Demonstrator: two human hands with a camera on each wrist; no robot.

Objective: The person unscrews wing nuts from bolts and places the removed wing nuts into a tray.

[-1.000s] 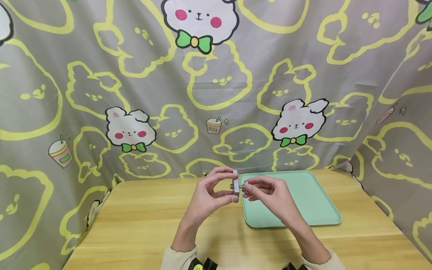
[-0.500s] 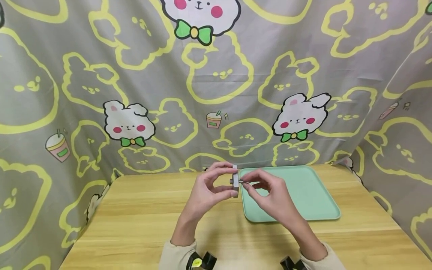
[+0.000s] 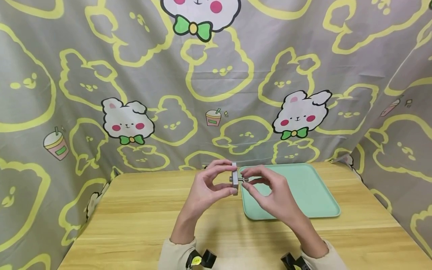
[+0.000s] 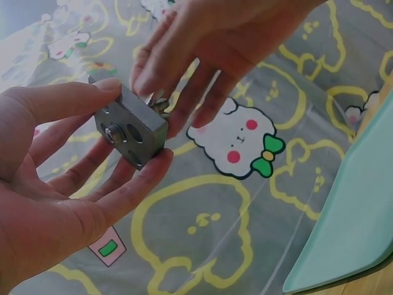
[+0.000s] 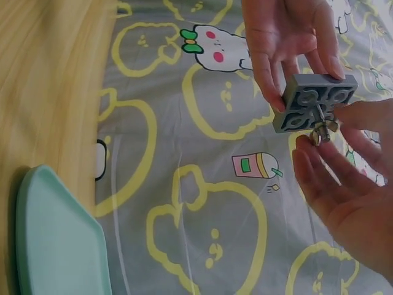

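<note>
A small grey square block (image 4: 132, 126) with round holes stands on edge, raised over the table. My left hand (image 3: 204, 187) grips its opposite edges between thumb and fingers. The head of a bolt (image 4: 114, 133) shows on one face, and its threaded shank (image 5: 322, 117) sticks out of the ribbed, hollow other face. On that shank sits a metal wing nut (image 5: 320, 133), apart from the block. My right hand (image 3: 271, 189) has thumb and fingertips at the wings of the nut, pinching it from both sides.
A mint-green tray (image 3: 303, 191) lies on the wooden table (image 3: 141, 210), behind and right of the hands. A grey patterned curtain (image 3: 216, 86) hangs round the table's back and sides. Black wrist cameras are strapped over both sleeves.
The right fingers have shifted round the wing nut, and the shank's end now shows between them. The left hand keeps its grip on the block. The head view has tilted slightly down.
</note>
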